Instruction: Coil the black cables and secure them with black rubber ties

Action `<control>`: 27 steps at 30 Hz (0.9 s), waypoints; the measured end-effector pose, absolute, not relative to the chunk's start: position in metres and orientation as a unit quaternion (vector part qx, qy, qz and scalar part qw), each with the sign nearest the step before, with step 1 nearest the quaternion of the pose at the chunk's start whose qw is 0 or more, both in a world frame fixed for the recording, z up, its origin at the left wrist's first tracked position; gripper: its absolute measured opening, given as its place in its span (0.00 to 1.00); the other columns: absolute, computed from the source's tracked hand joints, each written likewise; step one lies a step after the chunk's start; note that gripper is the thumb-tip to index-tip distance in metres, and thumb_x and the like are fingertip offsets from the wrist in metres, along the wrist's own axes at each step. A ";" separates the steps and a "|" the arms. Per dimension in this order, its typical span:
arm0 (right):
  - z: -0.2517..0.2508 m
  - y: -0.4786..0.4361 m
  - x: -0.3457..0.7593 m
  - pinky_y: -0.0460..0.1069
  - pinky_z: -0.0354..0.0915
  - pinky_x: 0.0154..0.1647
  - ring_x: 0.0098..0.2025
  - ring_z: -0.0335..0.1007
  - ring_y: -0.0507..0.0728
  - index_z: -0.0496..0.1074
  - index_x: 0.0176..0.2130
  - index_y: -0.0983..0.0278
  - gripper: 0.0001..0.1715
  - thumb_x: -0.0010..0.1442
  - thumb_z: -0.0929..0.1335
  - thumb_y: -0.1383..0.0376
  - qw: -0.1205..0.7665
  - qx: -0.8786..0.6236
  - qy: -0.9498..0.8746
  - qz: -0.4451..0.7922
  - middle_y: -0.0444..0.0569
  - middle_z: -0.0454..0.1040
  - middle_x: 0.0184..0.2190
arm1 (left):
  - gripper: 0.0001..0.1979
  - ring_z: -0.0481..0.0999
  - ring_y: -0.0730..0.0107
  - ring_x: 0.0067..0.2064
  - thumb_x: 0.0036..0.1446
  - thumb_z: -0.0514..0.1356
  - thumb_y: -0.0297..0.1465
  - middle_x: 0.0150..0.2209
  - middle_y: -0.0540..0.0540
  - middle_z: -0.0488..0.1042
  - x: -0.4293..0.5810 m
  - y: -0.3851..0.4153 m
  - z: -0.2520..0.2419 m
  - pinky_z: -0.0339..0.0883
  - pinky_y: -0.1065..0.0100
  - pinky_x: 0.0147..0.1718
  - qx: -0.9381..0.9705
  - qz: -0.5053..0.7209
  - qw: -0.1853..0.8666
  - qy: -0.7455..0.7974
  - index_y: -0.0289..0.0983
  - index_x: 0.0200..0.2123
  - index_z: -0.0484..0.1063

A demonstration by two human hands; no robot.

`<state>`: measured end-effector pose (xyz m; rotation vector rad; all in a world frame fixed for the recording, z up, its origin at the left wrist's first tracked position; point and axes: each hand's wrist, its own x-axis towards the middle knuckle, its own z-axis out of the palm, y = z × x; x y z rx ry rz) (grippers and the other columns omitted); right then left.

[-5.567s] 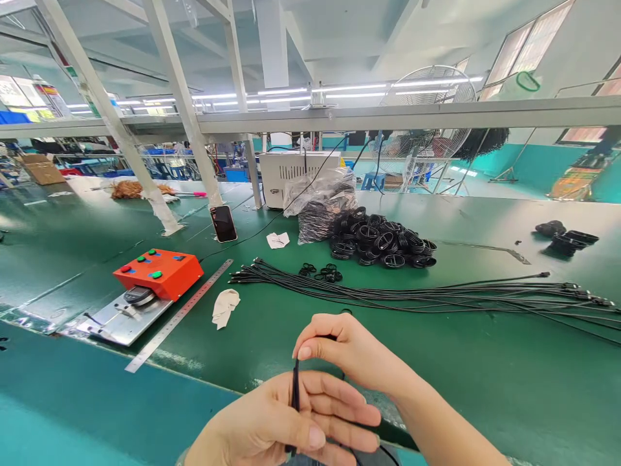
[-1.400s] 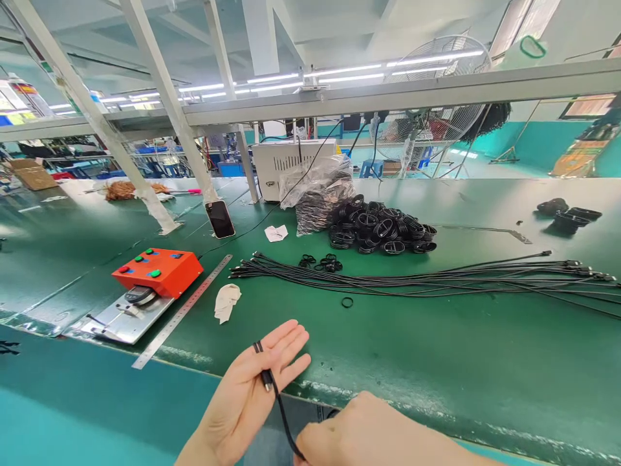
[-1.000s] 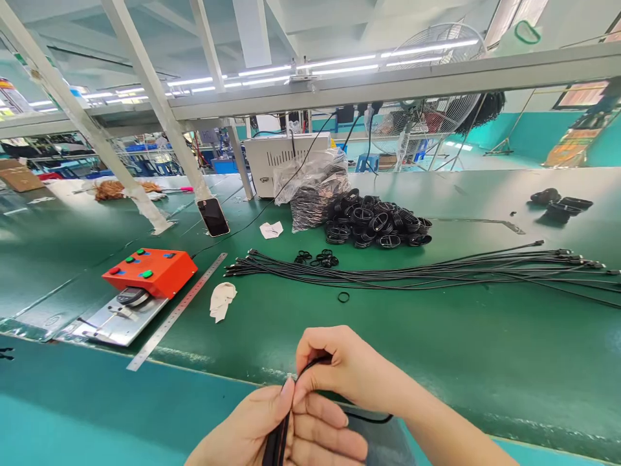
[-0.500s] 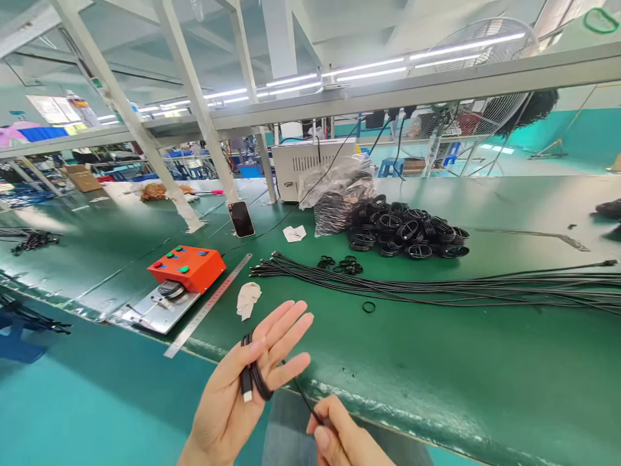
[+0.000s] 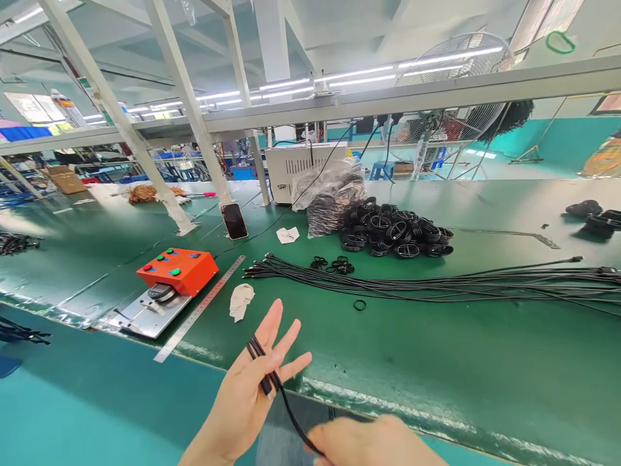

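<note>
Loops of a black cable (image 5: 291, 413) are wound around the fingers of my left hand (image 5: 242, 395). Its thumb presses on the loops while several fingertips point outward. The cable's dark plug (image 5: 266, 386) lies against the palm under the thumb. From the loops, the cable runs down to my right hand (image 5: 373, 441), whose closed fingers grip it near the lower edge of the view. That hand is partly smeared by motion. A single black ring (image 5: 359, 305) lies on the green table beyond both hands.
A row of straight black cables (image 5: 388, 287) stretches across the table (image 5: 436, 362). Behind them is a pile of coiled cables (image 5: 395, 226) beside a plastic bag (image 5: 330, 200). At left are an orange box (image 5: 179, 270), a steel ruler (image 5: 204, 307) and a phone (image 5: 234, 221).
The thumb of my left hand has moved over the loops, and its fingers have spread. My right hand has turned and shifted slightly, still holding the cable. The whole view has shifted a little.
</note>
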<state>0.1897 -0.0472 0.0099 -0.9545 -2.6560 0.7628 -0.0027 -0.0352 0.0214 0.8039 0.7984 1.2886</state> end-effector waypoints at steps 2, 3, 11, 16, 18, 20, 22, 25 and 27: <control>0.038 -0.038 0.195 0.44 0.51 0.21 0.24 0.67 0.52 0.72 0.39 0.60 0.11 0.65 0.61 0.65 0.181 -0.331 -0.893 0.245 0.45 0.73 0.27 | 0.21 0.49 0.49 0.68 0.65 0.50 0.29 0.70 0.59 0.45 -0.002 -0.040 0.020 0.62 0.49 0.58 0.360 0.495 0.709 0.351 0.53 0.59 0.64; 0.051 -0.031 0.198 0.44 0.53 0.24 0.26 0.67 0.51 0.73 0.39 0.59 0.12 0.65 0.61 0.65 0.206 -0.334 -0.884 0.255 0.45 0.73 0.28 | 0.20 0.52 0.49 0.67 0.66 0.50 0.31 0.69 0.55 0.49 -0.001 -0.043 0.021 0.63 0.50 0.58 0.357 0.457 0.738 0.344 0.51 0.59 0.64; 0.050 0.016 0.181 0.43 0.54 0.26 0.27 0.62 0.50 0.69 0.28 0.62 0.10 0.60 0.67 0.62 0.244 -0.368 -0.802 0.402 0.40 0.69 0.24 | 0.21 0.84 0.61 0.33 0.68 0.46 0.35 0.43 0.32 0.81 -0.004 -0.052 0.026 0.75 0.75 0.24 0.314 0.305 0.857 0.273 0.32 0.42 0.77; 0.010 -0.020 0.184 0.45 0.60 0.29 0.32 0.72 0.54 0.67 0.49 0.59 0.14 0.65 0.60 0.64 0.118 -0.330 -0.837 0.420 0.47 0.78 0.37 | 0.26 0.83 0.71 0.41 0.69 0.34 0.27 0.51 0.40 0.77 -0.041 -0.041 0.030 0.77 0.76 0.32 0.221 0.448 0.859 0.116 0.34 0.59 0.64; -0.007 -0.034 0.188 0.45 0.63 0.32 0.38 0.74 0.57 0.65 0.54 0.58 0.22 0.60 0.63 0.67 0.087 -0.319 -0.844 0.423 0.50 0.78 0.43 | 0.26 0.73 0.66 0.56 0.70 0.31 0.32 0.63 0.38 0.63 -0.044 -0.035 0.030 0.75 0.68 0.45 0.219 0.456 0.855 0.111 0.34 0.67 0.48; -0.022 -0.042 0.191 0.45 0.64 0.36 0.42 0.74 0.58 0.66 0.53 0.58 0.22 0.58 0.64 0.69 0.098 -0.331 -0.833 0.432 0.50 0.77 0.46 | 0.27 0.58 0.62 0.65 0.69 0.30 0.32 0.66 0.36 0.54 -0.040 -0.030 0.029 0.69 0.63 0.53 0.220 0.461 0.850 0.128 0.31 0.68 0.37; -0.035 -0.047 0.194 0.45 0.64 0.36 0.42 0.74 0.57 0.66 0.51 0.58 0.19 0.60 0.62 0.69 0.129 -0.380 -0.804 0.438 0.50 0.76 0.46 | 0.26 0.49 0.62 0.67 0.69 0.30 0.30 0.67 0.35 0.50 -0.035 -0.025 0.025 0.62 0.61 0.59 0.220 0.487 0.834 0.140 0.30 0.68 0.32; -0.047 -0.055 0.200 0.45 0.63 0.32 0.36 0.73 0.55 0.65 0.47 0.59 0.13 0.66 0.57 0.66 0.180 -0.458 -0.764 0.418 0.49 0.77 0.41 | 0.27 0.47 0.60 0.68 0.69 0.33 0.26 0.68 0.35 0.49 -0.032 -0.019 0.019 0.54 0.57 0.63 0.228 0.556 0.785 0.152 0.31 0.68 0.28; -0.050 -0.059 0.206 0.45 0.62 0.31 0.33 0.71 0.55 0.66 0.40 0.59 0.13 0.67 0.55 0.64 0.190 -0.468 -0.766 0.397 0.49 0.76 0.36 | 0.28 0.49 0.57 0.67 0.68 0.37 0.23 0.67 0.35 0.50 -0.032 -0.016 0.017 0.50 0.53 0.64 0.232 0.590 0.751 0.184 0.32 0.68 0.29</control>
